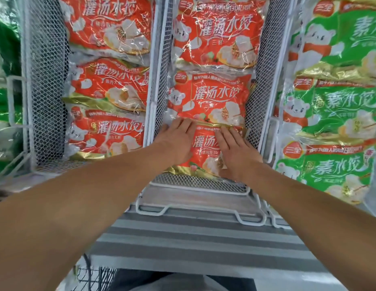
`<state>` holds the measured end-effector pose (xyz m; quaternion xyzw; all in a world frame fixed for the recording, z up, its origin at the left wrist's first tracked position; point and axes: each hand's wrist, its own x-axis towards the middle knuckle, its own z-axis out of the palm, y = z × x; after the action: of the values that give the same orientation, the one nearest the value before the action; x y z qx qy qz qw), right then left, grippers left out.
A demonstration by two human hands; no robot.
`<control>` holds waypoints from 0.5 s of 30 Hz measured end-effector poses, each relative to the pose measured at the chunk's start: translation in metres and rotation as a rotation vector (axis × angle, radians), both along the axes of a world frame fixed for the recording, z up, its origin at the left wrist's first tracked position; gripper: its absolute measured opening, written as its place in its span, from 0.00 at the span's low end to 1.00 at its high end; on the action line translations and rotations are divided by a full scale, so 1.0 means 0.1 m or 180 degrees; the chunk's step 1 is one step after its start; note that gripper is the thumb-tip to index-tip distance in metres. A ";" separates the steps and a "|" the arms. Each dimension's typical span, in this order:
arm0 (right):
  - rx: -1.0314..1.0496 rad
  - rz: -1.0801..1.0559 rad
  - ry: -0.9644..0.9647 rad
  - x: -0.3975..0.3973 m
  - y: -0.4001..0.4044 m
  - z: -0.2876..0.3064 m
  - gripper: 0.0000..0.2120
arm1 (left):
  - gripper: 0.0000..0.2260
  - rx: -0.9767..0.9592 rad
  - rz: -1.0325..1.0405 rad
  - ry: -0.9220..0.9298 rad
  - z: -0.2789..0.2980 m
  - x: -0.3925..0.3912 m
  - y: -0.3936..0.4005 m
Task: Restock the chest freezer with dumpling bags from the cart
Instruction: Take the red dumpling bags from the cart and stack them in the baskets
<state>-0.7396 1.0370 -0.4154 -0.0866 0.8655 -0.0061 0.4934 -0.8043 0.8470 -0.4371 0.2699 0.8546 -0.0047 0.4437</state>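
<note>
Both hands' fingers [183,124] flat on dumpling bag [206,152]

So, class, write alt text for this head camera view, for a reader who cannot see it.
Both hands, left hand and right hand, press flat on the nearest red dumpling bag in the middle wire basket of a chest freezer. More red bags fill the left basket; green bags lie to the right.
</note>
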 end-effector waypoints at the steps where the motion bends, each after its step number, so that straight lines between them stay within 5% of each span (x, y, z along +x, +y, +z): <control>1: -0.0002 0.0007 -0.0047 -0.03 0.02 -0.02 0.55 | 0.44 0.0004 0.0044 -0.0010 -0.02 0.03 0.00; 6: -0.0226 -0.0189 0.0238 -0.10 0.01 0.14 0.49 | 0.43 0.0064 0.0289 0.0121 0.05 0.07 0.06; 15: -0.0545 -0.0229 0.1158 0.05 -0.11 0.85 0.28 | 0.21 0.0530 0.1386 0.0864 0.97 0.47 -0.25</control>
<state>-0.7349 1.0256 -0.3309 -0.0969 0.9392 -0.0816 0.3193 -0.7577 0.8222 -0.3404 0.1122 0.9416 0.1250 0.2918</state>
